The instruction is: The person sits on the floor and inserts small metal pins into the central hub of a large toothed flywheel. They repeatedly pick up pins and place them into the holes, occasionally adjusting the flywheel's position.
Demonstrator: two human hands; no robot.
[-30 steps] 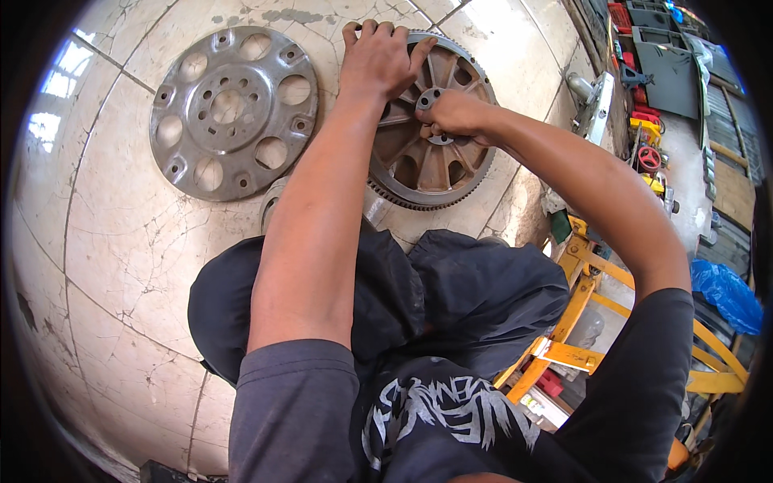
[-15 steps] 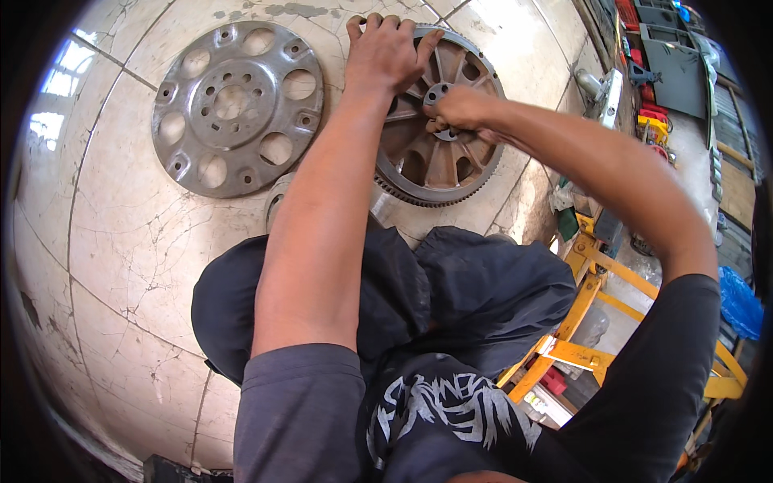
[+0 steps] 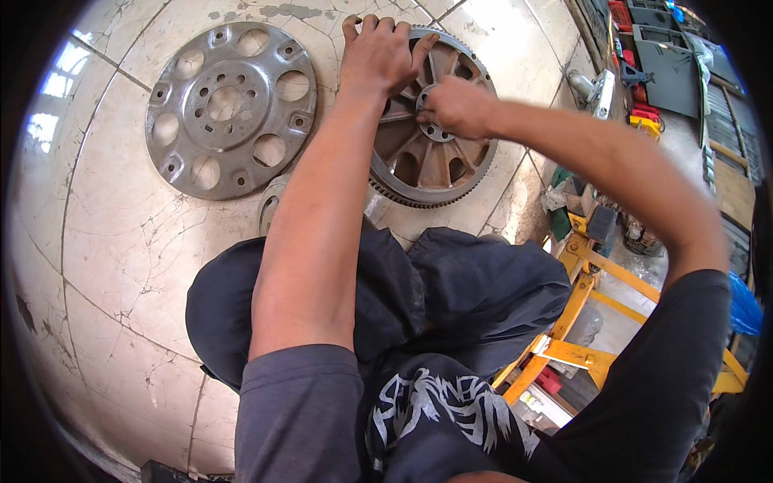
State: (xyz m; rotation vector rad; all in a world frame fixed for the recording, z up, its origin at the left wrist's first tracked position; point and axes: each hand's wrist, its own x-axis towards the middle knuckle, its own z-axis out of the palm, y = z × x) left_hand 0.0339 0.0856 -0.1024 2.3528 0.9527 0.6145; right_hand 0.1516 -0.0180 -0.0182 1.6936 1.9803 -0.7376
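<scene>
A dark, rusty toothed flywheel [image 3: 431, 165] with spokes lies flat on the tiled floor in front of my knees. My left hand [image 3: 378, 52] rests palm down on its far left rim, fingers spread over the edge. At the hub of the wheel, my right hand [image 3: 452, 106] has its fingers pinched together on something small that I cannot make out. To the left lies a grey round flexplate [image 3: 229, 109] with several holes, apart from both hands.
A small metal ring [image 3: 270, 211] peeks out beside my left forearm. Cracked cream floor tiles [image 3: 121, 266] spread to the left. A yellow metal frame [image 3: 580, 322] stands at my right, with shelves of tools and parts [image 3: 668, 64] beyond it.
My view has shifted slightly. Both hands stay on the flywheel, the right hand still working at the hub.
</scene>
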